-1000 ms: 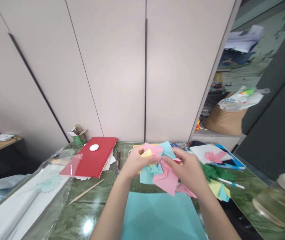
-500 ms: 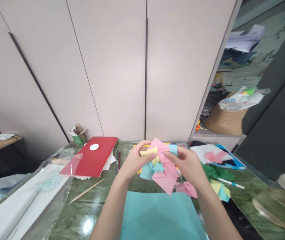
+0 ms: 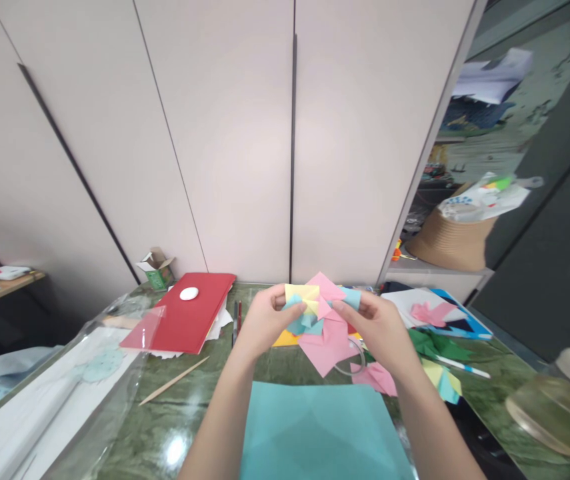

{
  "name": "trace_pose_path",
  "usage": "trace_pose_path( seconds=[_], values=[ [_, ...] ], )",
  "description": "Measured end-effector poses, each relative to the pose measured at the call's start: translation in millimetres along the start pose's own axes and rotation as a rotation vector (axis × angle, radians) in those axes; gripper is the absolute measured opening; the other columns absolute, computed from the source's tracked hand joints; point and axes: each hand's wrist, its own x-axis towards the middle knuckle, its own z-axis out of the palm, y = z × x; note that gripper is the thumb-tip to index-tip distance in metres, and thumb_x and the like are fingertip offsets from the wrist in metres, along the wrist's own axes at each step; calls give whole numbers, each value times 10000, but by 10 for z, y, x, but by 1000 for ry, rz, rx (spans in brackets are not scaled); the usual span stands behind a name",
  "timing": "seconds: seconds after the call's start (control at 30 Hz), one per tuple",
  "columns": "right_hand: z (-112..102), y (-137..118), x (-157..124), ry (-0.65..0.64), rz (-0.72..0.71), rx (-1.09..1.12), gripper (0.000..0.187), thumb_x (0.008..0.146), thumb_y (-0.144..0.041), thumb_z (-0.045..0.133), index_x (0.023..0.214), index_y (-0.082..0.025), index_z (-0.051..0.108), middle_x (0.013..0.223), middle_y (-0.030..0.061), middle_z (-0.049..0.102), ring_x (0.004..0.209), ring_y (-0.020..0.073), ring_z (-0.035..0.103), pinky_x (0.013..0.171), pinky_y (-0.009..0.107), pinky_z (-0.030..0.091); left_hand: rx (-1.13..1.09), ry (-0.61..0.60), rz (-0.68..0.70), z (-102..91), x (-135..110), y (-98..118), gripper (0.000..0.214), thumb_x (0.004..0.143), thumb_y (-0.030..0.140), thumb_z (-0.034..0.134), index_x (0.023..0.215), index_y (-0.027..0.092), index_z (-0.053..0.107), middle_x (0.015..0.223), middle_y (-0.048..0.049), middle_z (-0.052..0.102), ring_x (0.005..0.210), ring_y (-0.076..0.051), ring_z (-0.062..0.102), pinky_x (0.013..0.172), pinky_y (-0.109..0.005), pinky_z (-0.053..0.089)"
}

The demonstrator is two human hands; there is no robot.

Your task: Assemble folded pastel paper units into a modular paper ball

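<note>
Cabinet doors (image 3: 225, 133): pale, dark vertical strips (image 3: 293, 160);
Open shelves (image 3: 415, 267): right, beside dark panel (image 3: 549, 280);
Tabletop (image 3: 185, 413): glossy marbled green

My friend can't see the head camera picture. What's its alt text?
A left hand and a right hand hold a folded pink, yellow and blue paper piece above a green table; a teal sheet lies nearer. A red folder is at the left, a lidded jar at the right.
</note>
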Motion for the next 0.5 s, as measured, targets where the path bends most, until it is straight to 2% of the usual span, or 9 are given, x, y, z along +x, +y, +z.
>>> trace_pose_path(
  seconds=[0.3,0.5],
  values=[
    [13,-26,-8,32,31,9,243,751,-403,628,817,-172,660,731,26,678,707,181,626,562,258,483,85,29,32,33,-2,39,195,761,256,600,909,133,632,830,-69,696,743,-180,643,620,-256,491],
    [-7,-46,-14,65,24,-16,208,749,-383,631,735,-176,636,615,-8,626,667,165,619,519,225,454,38,6,34,49,-3,45,204,767,275,604,921,142,621,853,-67,687,768,-185,635,644,-271,487]
  ],
)
